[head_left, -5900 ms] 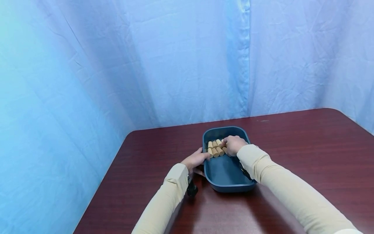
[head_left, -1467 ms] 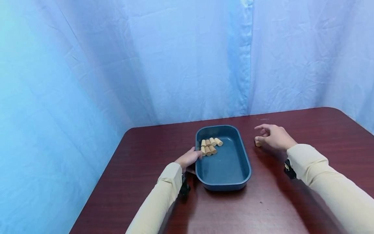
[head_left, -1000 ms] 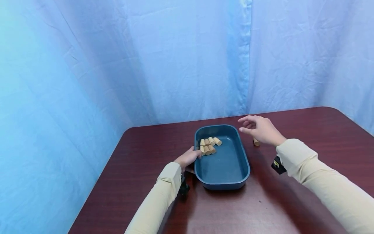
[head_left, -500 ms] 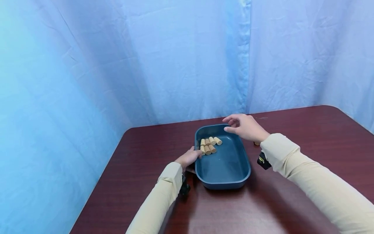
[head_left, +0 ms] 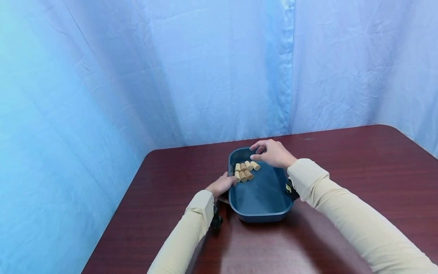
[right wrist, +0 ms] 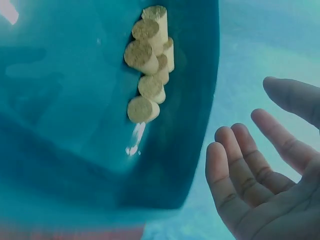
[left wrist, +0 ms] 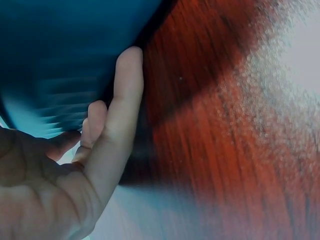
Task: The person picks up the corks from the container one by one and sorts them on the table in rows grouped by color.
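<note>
Blue tray (head_left: 261,217): it sits on the table in front of you, oblong with rounded corners, its long sides running away from you.
Corks (head_left: 243,176): seven lie on their sides inside the tray, bunched toward its far left part, some pale, some darker tan.
Back row: four corks side by side, the rightmost slanting out of line with the rest.
Front row: three corks just nearer to you, the leftmost partly hidden by your left thumb.
Left hand (head_left: 220,186): you grasp the tray by its left wall, thumb over the rim; the left wrist view shows your other fingers along the outside, low by the table.
Right hand (head_left: 272,154): released, holding nothing; it hangs over the far right part of the tray, fingers loosely bent, thumb apart from them. Your right wrist view shows a gap between your fingertips and the corks.
Sleeves (head_left: 342,207): cream, the right one crossing the tray's right rim in your head view.
Black device (head_left: 216,221): one shows at each of your wrists.
Table (head_left: 359,171): dark red with wood grain, your arms' shadows falling across it.
Curtain (head_left: 219,68): pale blue, creased, hanging behind the table and along your left.
</note>
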Tool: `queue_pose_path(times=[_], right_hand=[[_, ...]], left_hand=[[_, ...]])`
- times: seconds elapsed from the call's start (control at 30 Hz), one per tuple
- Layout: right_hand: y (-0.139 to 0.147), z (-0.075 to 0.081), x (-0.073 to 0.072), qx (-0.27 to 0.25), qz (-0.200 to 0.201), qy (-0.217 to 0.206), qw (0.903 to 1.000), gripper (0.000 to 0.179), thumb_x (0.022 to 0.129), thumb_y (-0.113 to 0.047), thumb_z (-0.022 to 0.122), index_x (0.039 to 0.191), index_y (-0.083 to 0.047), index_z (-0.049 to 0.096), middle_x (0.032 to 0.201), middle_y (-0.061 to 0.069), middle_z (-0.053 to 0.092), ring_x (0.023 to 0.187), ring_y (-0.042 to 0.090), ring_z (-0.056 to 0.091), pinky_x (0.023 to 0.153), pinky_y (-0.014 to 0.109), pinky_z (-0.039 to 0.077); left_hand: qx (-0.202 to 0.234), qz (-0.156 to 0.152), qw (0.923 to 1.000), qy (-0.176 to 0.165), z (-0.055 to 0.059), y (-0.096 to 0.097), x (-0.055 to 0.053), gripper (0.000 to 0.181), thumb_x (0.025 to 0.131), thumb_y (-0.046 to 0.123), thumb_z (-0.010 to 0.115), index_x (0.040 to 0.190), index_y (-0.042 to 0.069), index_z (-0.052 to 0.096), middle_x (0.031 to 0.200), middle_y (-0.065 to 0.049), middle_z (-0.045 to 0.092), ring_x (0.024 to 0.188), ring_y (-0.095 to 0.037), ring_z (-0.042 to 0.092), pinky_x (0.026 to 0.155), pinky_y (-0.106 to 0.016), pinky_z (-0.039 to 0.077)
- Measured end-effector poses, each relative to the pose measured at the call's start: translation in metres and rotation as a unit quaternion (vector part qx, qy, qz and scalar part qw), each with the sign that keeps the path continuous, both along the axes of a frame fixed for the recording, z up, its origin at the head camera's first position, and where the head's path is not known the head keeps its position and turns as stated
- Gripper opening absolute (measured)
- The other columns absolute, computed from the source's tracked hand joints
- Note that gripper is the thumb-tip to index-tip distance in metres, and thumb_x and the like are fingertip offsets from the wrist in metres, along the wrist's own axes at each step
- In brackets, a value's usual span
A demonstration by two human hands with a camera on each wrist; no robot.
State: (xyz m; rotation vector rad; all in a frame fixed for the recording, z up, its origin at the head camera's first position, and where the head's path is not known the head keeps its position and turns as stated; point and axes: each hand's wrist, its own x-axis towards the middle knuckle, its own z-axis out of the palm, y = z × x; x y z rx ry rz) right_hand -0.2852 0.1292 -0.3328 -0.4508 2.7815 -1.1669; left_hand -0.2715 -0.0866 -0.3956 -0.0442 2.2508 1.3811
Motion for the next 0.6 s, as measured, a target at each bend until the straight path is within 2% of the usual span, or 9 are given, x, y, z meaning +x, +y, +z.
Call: queue_pose_path(times=[0.37,0.6], right_hand=[[-0.013,-0.014,-0.004,-0.010,0.011,-0.058,0.9982,0.044,0.100,-0.020,0.064,0.137,0.002,0.060,0.127,0.027,0.061,0.114,0.040,0.059,0.096,0.056,0.049],[-0.018,-0.020,-0.008,0.002,0.017,-0.070,0.9974,0.041,0.100,-0.016,0.062,0.137,0.002,0.061,0.130,0.028,0.060,0.118,0.041,0.058,0.097,0.054,0.049]], left_hand=[[-0.002,0.002,1.0000,0.000,-0.001,0.001,0.000,0.076,0.089,0.017,0.046,0.160,0.006,0.021,0.149,-0.023,0.039,0.106,-0.037,0.060,0.077,-0.052,0.060],[0.002,0.003,1.0000,-0.004,0.000,0.001,0.001,0.076,0.090,0.017,0.045,0.160,0.005,0.020,0.150,-0.023,0.038,0.110,-0.037,0.058,0.079,-0.054,0.059]])
